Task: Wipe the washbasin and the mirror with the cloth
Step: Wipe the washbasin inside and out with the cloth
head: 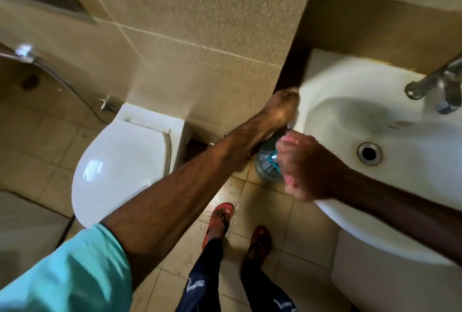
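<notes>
A closed toilet (130, 161) fills the left middle of the frame, with a thin hose (62, 81) running along the wall above it. A tiled wall (200, 49) juts forward between the toilet and the washbasin (337, 81), leaving a dark gap beside the basin's left edge. On the tiled floor (262, 211) at the bottom stand two feet in red slippers (220, 219). A round, grey, ribbed thing (263, 165) sits low under the basin's left rim, partly hidden by both arms; what it is cannot be told.

The washbasin takes up the right of the frame. Its back edge lies along the wall at upper right and its rounded front rim bulges toward the bottom. Its long axis runs from the middle of the frame out past the right edge. The tap (435, 84) points down and left into the bowl, above the drain (369, 153).

The left hand (282, 109), reaching out of a light teal sleeve (75, 274), lies on the basin's left rim; blur hides whether it grips or only rests. The right hand (307, 169) is a curled fist at the front-left rim, pinching a teal strip (273, 159), possibly the cloth.
</notes>
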A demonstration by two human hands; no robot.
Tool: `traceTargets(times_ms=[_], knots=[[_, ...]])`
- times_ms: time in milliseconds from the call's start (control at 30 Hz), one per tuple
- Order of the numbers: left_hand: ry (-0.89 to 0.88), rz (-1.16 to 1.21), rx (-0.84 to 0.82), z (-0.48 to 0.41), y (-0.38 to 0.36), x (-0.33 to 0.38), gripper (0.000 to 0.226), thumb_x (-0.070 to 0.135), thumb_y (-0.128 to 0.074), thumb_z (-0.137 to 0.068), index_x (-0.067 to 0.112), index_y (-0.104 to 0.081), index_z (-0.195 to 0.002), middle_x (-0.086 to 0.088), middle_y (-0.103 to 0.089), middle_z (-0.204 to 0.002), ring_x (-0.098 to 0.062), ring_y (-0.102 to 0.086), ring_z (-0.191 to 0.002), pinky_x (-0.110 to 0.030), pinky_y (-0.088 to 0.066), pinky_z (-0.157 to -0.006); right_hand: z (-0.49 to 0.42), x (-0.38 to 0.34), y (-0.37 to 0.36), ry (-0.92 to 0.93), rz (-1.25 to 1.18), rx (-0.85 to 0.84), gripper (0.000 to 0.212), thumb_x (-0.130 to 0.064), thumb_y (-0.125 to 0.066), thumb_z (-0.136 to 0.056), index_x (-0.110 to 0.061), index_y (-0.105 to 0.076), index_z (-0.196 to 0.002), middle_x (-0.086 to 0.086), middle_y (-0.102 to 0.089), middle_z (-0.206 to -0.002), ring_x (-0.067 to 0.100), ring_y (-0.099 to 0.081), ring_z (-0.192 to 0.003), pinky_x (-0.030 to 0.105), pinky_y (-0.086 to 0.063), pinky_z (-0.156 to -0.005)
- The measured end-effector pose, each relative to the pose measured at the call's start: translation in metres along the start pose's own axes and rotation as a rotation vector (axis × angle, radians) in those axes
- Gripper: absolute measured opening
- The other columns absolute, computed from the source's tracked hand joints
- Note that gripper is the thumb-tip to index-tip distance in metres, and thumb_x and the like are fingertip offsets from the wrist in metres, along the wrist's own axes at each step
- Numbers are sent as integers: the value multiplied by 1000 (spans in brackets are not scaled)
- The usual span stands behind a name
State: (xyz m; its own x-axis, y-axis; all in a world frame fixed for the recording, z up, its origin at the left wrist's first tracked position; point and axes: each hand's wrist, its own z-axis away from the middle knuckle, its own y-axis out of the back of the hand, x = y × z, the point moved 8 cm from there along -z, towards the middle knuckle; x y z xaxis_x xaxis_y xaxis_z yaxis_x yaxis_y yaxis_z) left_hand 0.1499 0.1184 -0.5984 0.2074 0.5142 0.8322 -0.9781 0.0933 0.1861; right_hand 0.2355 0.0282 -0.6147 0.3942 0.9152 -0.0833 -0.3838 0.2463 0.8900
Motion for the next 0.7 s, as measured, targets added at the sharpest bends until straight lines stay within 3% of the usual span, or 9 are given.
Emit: traceTargets(times_ms=[67, 133, 200, 267, 400, 433, 533, 633, 700], knots=[[-1, 47, -9, 0, 3, -8, 41, 28, -31, -109, 3, -64, -113, -16, -63, -85, -23, -56, -73, -25, -45, -59, -17, 22, 20, -25, -175, 109, 16, -30, -62, -79, -20, -65, -66, 3, -62, -68, 30, -62, -81, 50, -47, -94], [-29, 79, 25, 0, 9, -17, 44, 26, -31, -110, -1, -66, -118, -15, -68, -99, -18, -62, -84, -23, -50, -70, -35, 45, 25, -45, -278, 244, 33, -42, -48, -92, -22, -70, -78, 2, -71, -78, 26, -67, -93, 44, -48, -98], [-54, 96, 35, 7, 9, -19, 44, 24, -31, -111, -2, -65, -122, -13, -69, -107, -15, -65, -91, -19, -52, -80, -36, 53, 22, -155, -88, 92, 48, -48, -36, -83, -21, -76, -80, 0, -74, -90, 23, -61, -113, 43, -39, -110], [-87, 84, 36, 10, 7, -19, 44, 26, -31, -111, 1, -64, -127, -16, -70, -118, -22, -66, -105, -28, -52, -93, -27, 50, 31, -263, 0, 157, 44, -43, -40, -81, -20, -78, -83, 4, -73, -98, 27, -58, -119, 45, -34, -113], [-105, 31, -12, 19, -2, -22, 43, 33, -30, -110, 10, -58, -133, -19, -67, -102, -21, -62, -80, -24, -53, -63, 16, 6, 10, -172, -68, 391, 28, -24, -57, -86, -8, -75, -99, 17, -71, -119, 38, -58, -128, 55, -36, -118], [-105, 17, -28, 20, -4, -24, 42, 34, -29, -111, 12, -58, -131, -16, -65, -104, -17, -60, -81, -22, -51, -65, 28, -2, 0, -161, -66, 437, 29, -21, -62, -86, -6, -74, -109, 19, -67, -133, 39, -54, -136, 59, -36, -119], [-106, -21, -35, 26, -2, -22, 45, 34, -29, -111, 11, -56, -140, -7, -60, -137, -7, -53, -114, -23, -42, -96, 61, -23, -23, -154, -130, 488, 41, -11, -65, -93, -5, -65, -134, 13, -45, -162, 31, -31, -157, 58, -30, -124], [-83, 6, -44, 28, -2, -24, 52, 39, -29, -110, 7, -51, -145, -9, -52, -150, -19, -47, -139, -35, -35, -118, 72, -25, -25, -183, -184, 532, 48, -10, -60, -101, -7, -54, -149, 11, -35, -168, 30, -20, -161, 54, -31, -124], [-57, 46, -68, 29, -6, -26, 58, 44, -24, -110, 8, -47, -148, -9, -46, -155, -22, -42, -145, -41, -30, -123, 65, -21, -20, -230, -187, 542, 50, -15, -52, -105, -8, -48, -154, 13, -30, -170, 31, -17, -162, 52, -30, -126]])
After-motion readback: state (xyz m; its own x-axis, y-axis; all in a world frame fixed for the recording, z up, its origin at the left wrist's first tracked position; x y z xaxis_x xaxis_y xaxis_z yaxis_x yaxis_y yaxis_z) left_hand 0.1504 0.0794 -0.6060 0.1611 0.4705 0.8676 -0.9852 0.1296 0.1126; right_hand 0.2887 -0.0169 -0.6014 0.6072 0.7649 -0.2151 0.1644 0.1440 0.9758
